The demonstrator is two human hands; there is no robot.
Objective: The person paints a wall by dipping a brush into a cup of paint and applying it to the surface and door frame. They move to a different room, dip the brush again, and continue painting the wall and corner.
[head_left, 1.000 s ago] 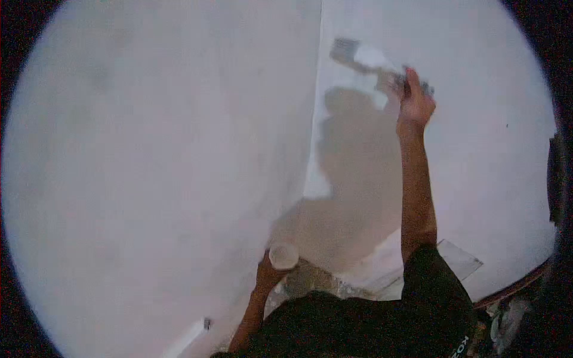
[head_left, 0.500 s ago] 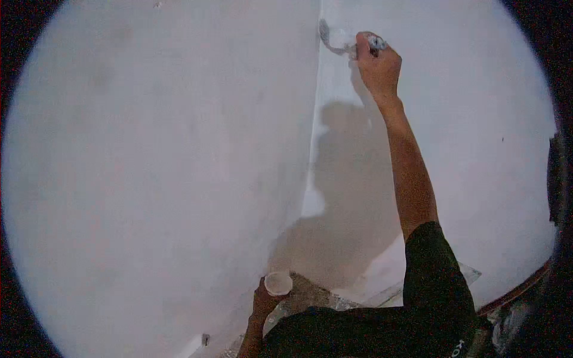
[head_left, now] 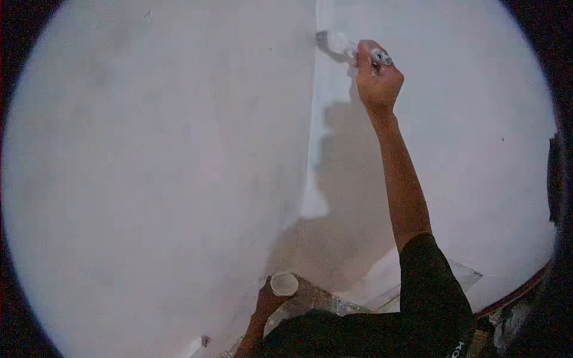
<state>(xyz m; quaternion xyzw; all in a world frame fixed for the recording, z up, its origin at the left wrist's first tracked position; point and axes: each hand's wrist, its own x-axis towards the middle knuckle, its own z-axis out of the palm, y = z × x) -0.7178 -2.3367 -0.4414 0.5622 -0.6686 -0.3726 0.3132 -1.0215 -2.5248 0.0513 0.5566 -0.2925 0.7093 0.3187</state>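
Note:
My right hand (head_left: 380, 80) is raised high against the right wall (head_left: 477, 149), fingers wrapped round the handle of a paintbrush (head_left: 337, 43). The brush's grey bristles touch the corner line where the two walls meet. Low in the view, my left hand (head_left: 268, 298) grips a small round white cup (head_left: 284, 284), seen from above. What the cup contains is too unclear to tell. A shadow falls on the wall between my two arms.
The left wall (head_left: 149, 179) fills the left side. A flat clear-looking panel (head_left: 465, 273) lies behind my right sleeve. A dark object (head_left: 555, 179) stands at the right edge, and a short white bar (head_left: 192, 347) is at the bottom left.
My right hand first moved left with the brush, bringing its bristles to the wall corner, then slid slightly down. My left hand with the cup has sunk a little.

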